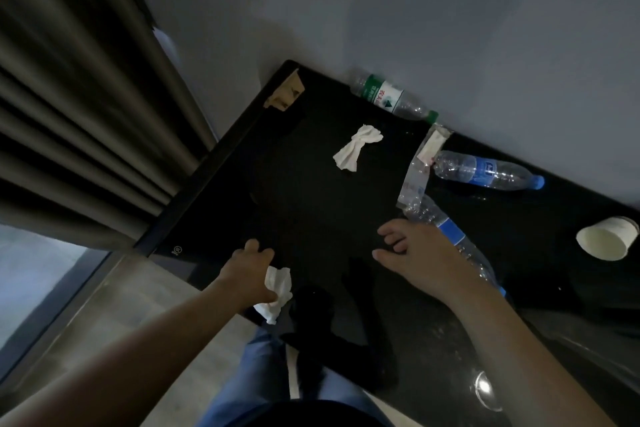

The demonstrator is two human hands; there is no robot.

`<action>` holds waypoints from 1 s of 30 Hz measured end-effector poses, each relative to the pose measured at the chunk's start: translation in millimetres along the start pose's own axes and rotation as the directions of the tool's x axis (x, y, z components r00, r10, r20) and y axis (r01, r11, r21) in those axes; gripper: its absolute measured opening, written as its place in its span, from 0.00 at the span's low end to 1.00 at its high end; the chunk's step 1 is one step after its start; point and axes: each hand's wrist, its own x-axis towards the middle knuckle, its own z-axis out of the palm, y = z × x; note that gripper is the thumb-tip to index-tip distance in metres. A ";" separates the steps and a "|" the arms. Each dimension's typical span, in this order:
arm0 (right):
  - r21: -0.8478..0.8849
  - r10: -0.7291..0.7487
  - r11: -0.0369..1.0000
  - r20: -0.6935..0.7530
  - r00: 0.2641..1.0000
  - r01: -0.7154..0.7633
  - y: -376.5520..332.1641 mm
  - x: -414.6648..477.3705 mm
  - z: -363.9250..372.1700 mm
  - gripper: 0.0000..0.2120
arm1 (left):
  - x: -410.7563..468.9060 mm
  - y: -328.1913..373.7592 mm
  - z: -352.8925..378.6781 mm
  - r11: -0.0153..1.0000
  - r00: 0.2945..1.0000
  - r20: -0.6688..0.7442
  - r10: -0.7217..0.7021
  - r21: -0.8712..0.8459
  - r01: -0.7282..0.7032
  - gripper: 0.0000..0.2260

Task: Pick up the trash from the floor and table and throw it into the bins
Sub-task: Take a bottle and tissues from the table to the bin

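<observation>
Three plastic bottles lie on their sides on the black desk (294, 211). A green-label bottle (388, 95) rests along the back edge against the wall, and a blue-cap bottle (485, 172) lies further right near that edge. The near bottle (450, 236) runs down toward the front edge. A clear wrapper (414, 180) stretches between the last two, and a flat tissue (356, 147) sits toward the middle. A paper cup (604, 241) is tipped over by the right edge, and a cardboard scrap (285, 94) lies in the back left corner. No bin is in view from where the person stands.

The left hand (251, 274) hangs over the front left corner, its fingers curled round a crumpled tissue (277, 291) that bulges out below the palm. I judge it is kept bunched there so that hand can carry it while the other gathers more.

The right hand (422, 253) reaches out palm down over the front half of the desk. Its forearm comes in from the lower right, and its fingers are spread wide with the thumb well apart, holding nothing. It lies across the near bottle's middle, but I cannot tell whether it touches. That bottle looks like the next pick, and the spread fingers suit closing round its body.
</observation>
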 end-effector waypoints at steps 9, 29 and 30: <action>0.062 0.081 0.995 -0.041 0.996 -0.078 5.4 9.2 10.0 0.19 | 23.7 -11.4 9.1 0.992 0.993 0.039 0.112 0.052 -0.114 0.34; 0.092 0.324 0.946 -0.207 0.923 -0.311 50.5 31.8 -7.8 0.24 | 101.6 36.1 -79.1 0.966 0.978 -0.173 0.113 -0.213 -0.149 0.17; 0.099 0.350 0.937 -0.230 0.908 -0.336 56.5 32.6 -9.3 0.25 | 108.8 42.8 -86.8 0.963 0.974 -0.195 0.114 -0.219 -0.156 0.17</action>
